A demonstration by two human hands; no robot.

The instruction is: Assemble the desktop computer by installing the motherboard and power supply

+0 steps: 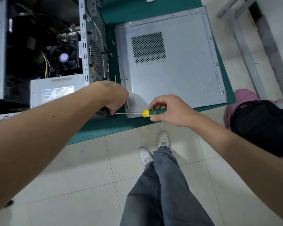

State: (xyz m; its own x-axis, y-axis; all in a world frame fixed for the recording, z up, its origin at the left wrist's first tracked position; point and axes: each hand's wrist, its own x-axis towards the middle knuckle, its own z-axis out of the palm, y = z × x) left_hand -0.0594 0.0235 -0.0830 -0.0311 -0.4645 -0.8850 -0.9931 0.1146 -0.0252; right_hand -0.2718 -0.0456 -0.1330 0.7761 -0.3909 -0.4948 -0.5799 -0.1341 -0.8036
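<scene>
R hand (168, 110) grips screwdriver (147, 113); L hand (112, 97) at tip, maybe pinching.

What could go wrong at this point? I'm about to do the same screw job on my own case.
The screwdriver lies level, its tip at the rear corner of the case where the left hand steadies it; a slip could jab those fingers. The right hand grips only the handle, so the tip may cam out. The side panel overhangs the table edge and could be knocked off.
</scene>
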